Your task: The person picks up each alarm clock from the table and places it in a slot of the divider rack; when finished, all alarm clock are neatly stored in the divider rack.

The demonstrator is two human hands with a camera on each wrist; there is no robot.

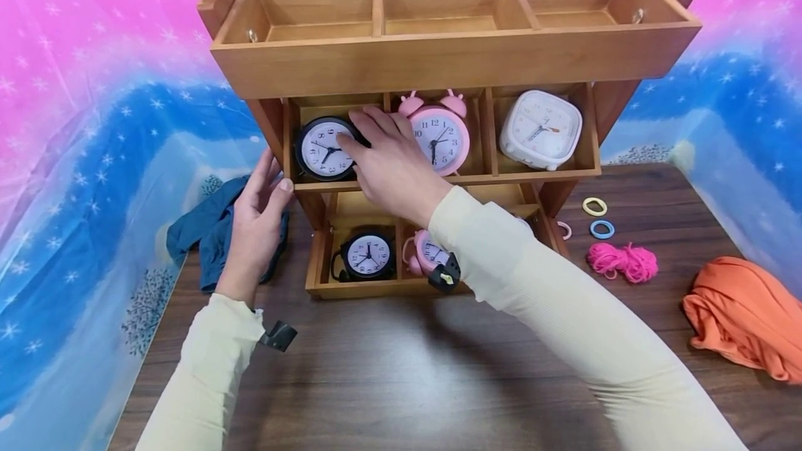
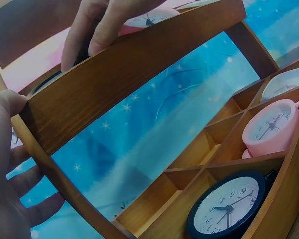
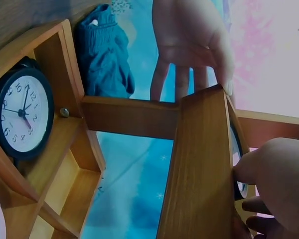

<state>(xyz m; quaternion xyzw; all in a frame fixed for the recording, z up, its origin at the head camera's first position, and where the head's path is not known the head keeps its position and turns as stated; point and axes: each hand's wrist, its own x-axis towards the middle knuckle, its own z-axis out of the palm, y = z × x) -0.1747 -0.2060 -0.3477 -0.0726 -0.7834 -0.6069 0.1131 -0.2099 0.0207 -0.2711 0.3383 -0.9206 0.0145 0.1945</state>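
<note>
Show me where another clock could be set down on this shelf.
The top tier has three bare compartments. The middle tier is full: black clock under the right hand, pink clock, white clock. The bottom tier's right end is hidden.

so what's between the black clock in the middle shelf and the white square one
The pink twin-bell clock sits in the centre compartment between the black clock and the white square clock, with wooden dividers on either side; the head view shows it.

Round black clock [image 1: 322, 149], white face, black numerals. Upright, dial forward, in left compartment of wooden shelf [image 1: 438, 176] middle tier. Right hand [image 1: 388, 159] fingertips on its right rim; left hand [image 1: 260, 211] on shelf's left side.
</note>
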